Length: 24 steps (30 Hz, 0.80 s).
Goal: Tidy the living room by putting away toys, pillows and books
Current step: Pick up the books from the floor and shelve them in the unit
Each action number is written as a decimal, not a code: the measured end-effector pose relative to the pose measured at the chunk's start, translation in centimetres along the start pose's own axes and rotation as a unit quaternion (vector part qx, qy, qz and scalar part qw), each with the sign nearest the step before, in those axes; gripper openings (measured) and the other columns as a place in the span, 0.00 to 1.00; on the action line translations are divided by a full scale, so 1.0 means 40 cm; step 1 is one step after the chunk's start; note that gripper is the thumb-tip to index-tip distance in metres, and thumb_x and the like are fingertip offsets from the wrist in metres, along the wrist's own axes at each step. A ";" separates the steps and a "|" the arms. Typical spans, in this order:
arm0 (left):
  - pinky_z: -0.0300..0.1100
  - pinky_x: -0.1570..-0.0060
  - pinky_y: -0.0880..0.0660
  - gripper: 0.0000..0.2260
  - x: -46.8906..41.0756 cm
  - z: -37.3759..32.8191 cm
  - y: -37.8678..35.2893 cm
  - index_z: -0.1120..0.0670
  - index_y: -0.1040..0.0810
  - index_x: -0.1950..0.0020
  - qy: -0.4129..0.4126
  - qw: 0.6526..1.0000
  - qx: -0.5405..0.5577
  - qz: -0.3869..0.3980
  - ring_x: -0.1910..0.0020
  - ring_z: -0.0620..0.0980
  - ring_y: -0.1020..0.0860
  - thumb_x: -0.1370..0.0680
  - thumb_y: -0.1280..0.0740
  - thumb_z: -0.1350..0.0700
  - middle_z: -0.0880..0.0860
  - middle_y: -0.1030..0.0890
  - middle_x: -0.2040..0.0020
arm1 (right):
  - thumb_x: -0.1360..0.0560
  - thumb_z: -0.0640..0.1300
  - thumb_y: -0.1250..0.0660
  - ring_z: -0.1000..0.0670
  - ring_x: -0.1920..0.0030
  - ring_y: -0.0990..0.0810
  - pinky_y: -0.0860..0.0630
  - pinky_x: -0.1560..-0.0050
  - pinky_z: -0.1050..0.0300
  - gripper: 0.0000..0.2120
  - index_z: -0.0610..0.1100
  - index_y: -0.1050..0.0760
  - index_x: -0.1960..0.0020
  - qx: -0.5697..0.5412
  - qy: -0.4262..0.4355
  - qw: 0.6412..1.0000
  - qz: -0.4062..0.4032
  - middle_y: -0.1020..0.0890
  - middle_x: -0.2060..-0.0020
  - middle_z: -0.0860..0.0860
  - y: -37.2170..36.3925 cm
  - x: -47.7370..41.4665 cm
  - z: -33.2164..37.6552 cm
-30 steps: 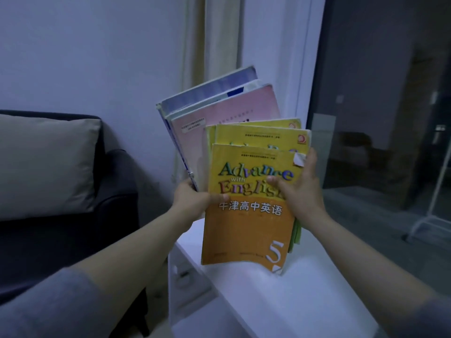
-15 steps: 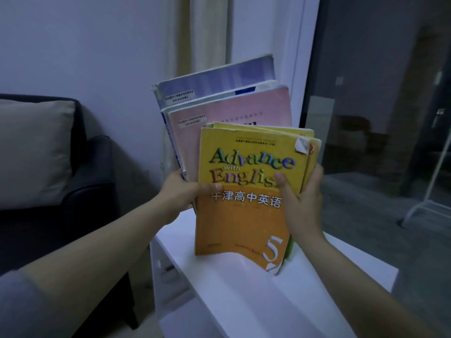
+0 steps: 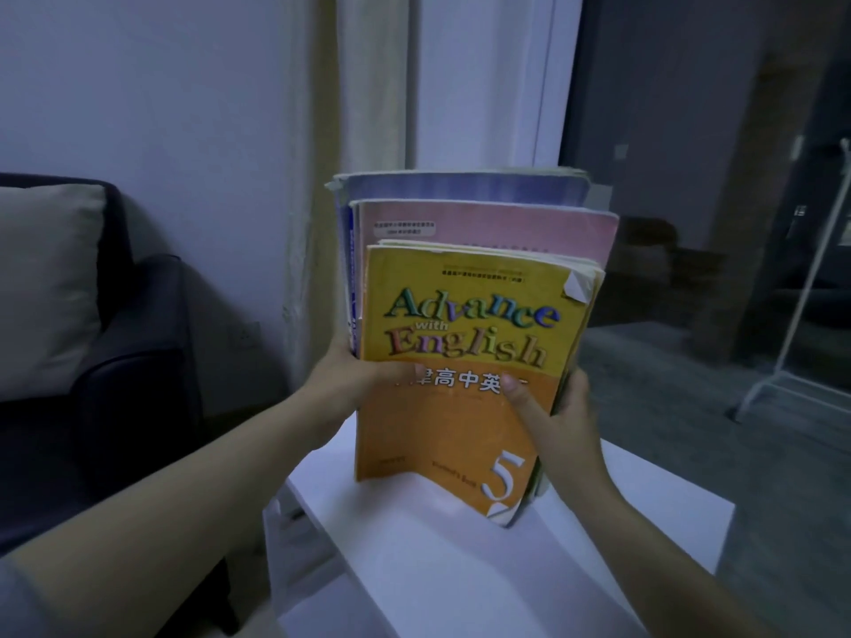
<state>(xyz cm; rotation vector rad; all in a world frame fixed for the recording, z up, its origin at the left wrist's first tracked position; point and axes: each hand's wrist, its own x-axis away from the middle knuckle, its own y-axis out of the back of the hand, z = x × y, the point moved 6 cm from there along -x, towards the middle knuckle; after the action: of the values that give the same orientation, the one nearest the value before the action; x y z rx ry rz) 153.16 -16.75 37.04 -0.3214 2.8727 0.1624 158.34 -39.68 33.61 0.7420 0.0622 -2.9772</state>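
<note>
I hold a stack of books upright over a white side table. The front one is a yellow and orange "Advance with English" textbook marked 5; a pink book and a blue one stand behind it. My left hand grips the stack's left edge, thumb across the front cover. My right hand grips the right edge, thumb on the cover too. The stack's bottom corner sits at or just above the tabletop.
A dark sofa with a beige pillow stands at the left. A beige curtain hangs behind the books. A glass door and a white rack leg are at the right.
The fanned books have been squared into a neat upright stack. Both hands shifted lower on the sides, and the stack dropped toward the table.
</note>
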 end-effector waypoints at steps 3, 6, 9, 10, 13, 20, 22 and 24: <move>0.54 0.48 0.21 0.46 0.000 -0.005 0.004 0.50 0.33 0.34 -0.025 0.996 0.054 -0.069 0.49 0.52 0.17 0.48 0.16 0.51 0.51 0.17 0.46 | 0.39 0.57 0.26 0.57 0.51 0.17 0.20 0.56 0.58 0.27 0.58 0.32 0.44 -0.021 -0.017 0.999 0.021 0.19 0.49 0.58 0.011 -0.015 0.009; 0.45 0.50 0.22 0.40 0.006 -0.029 -0.014 0.46 0.33 0.36 -0.060 0.994 0.032 -0.090 0.50 0.48 0.18 0.43 0.17 0.54 0.47 0.17 0.48 | 0.38 0.55 0.26 0.57 0.52 0.17 0.21 0.57 0.61 0.31 0.49 0.30 0.38 -0.047 0.013 0.999 0.018 0.17 0.48 0.55 0.017 -0.047 0.059; 0.37 0.56 0.24 0.37 0.013 -0.028 -0.024 0.45 0.33 0.37 -0.073 0.990 0.024 -0.121 0.51 0.43 0.19 0.41 0.18 0.52 0.45 0.17 0.49 | 0.35 0.56 0.22 0.51 0.47 0.17 0.20 0.49 0.53 0.34 0.44 0.29 0.35 -0.081 0.037 0.996 0.005 0.17 0.46 0.50 -0.001 -0.070 0.089; 0.34 0.59 0.25 0.38 0.018 -0.025 -0.029 0.44 0.34 0.37 -0.075 0.989 0.023 -0.128 0.52 0.40 0.19 0.41 0.19 0.51 0.44 0.18 0.49 | 0.36 0.58 0.23 0.50 0.46 0.17 0.21 0.46 0.48 0.36 0.45 0.29 0.34 -0.086 0.040 0.995 -0.004 0.17 0.45 0.50 -0.007 -0.069 0.091; 0.30 0.62 0.26 0.40 0.023 -0.013 -0.021 0.44 0.34 0.38 -0.069 0.988 0.028 -0.133 0.54 0.38 0.20 0.46 0.20 0.45 0.42 0.19 0.50 | 0.38 0.58 0.22 0.49 0.46 0.17 0.22 0.43 0.42 0.40 0.47 0.32 0.32 -0.105 0.038 0.994 -0.020 0.17 0.45 0.50 -0.029 -0.064 0.088; 0.43 0.56 0.22 0.34 -0.024 -0.028 -0.002 0.53 0.25 0.40 -0.049 0.990 0.061 -0.116 0.51 0.51 0.17 0.43 0.18 0.48 0.50 0.16 0.49 | 0.32 0.56 0.30 0.57 0.49 0.18 0.19 0.49 0.55 0.36 0.51 0.42 0.30 -0.079 0.008 0.997 -0.012 0.22 0.45 0.57 -0.005 -0.051 0.066; 0.45 0.54 0.22 0.31 -0.035 -0.022 -0.004 0.52 0.24 0.41 -0.043 0.991 0.062 -0.113 0.50 0.52 0.17 0.41 0.20 0.49 0.50 0.16 0.49 | 0.27 0.60 0.41 0.59 0.49 0.19 0.20 0.49 0.58 0.27 0.48 0.37 0.32 -0.072 -0.014 0.997 -0.023 0.22 0.44 0.53 0.009 -0.024 0.030; 0.50 0.49 0.22 0.35 -0.050 -0.014 -0.011 0.49 0.24 0.40 -0.038 0.993 0.046 -0.097 0.49 0.52 0.18 0.44 0.18 0.44 0.50 0.16 0.48 | 0.22 0.61 0.48 0.56 0.47 0.20 0.22 0.43 0.55 0.26 0.45 0.32 0.33 -0.062 -0.030 0.997 -0.031 0.21 0.44 0.49 0.014 -0.018 0.000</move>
<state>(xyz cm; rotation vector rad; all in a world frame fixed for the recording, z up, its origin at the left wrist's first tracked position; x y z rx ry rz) 155.01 -16.84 38.03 -0.5614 2.7430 0.0066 159.04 -40.21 33.94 0.6489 0.2683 -3.0177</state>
